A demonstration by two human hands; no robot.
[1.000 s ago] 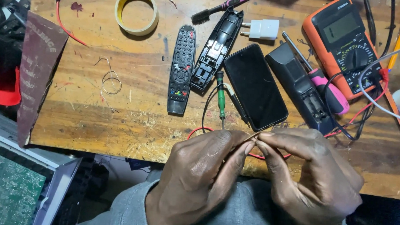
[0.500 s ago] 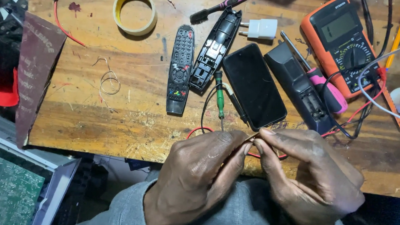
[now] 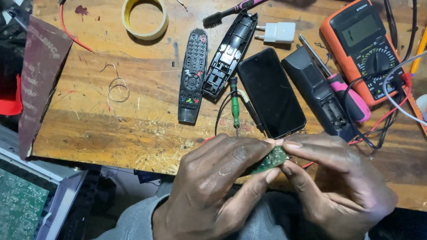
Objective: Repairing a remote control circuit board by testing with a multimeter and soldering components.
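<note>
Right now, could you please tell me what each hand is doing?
Left hand: closed, pinching the small green circuit board.
Right hand: closed, pinching the same board from the other side.

Both hands, left hand (image 3: 211,191) and right hand (image 3: 339,190), pinch a small green board (image 3: 270,160) near the bench (image 3: 142,131) edge, remote (image 3: 192,74) farther off.
</note>
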